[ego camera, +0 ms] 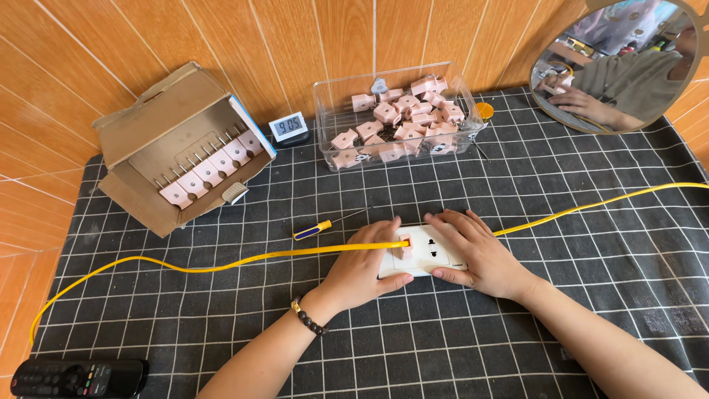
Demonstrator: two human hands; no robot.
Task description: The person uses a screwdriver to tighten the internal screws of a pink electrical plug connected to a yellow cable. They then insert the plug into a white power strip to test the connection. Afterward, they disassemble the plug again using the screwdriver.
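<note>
Black remote (pixel 77 377) at left bottom edge of bench, on dark grid-pattern mat (pixel 591 295). Open cardboard box (pixel 177 144) tilted, row of pink plugs inside. Small screwdriver (pixel 317 228), yellow-blue handle, just before left hand. Thin yellow cable (pixel 221 264) across mat. Left hand (pixel 362 270) curled, fingers pinching pink plug (pixel 403 247) seated in white socket block (pixel 427 251). Right hand (pixel 480 255) flat, pressing block at right side. Clear plastic tub (pixel 395 118) of pink plugs behind. Free mat at right.

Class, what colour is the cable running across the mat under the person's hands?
The cable is yellow, seen in the head view, the only one, crossing the dark gridded mat.
</note>
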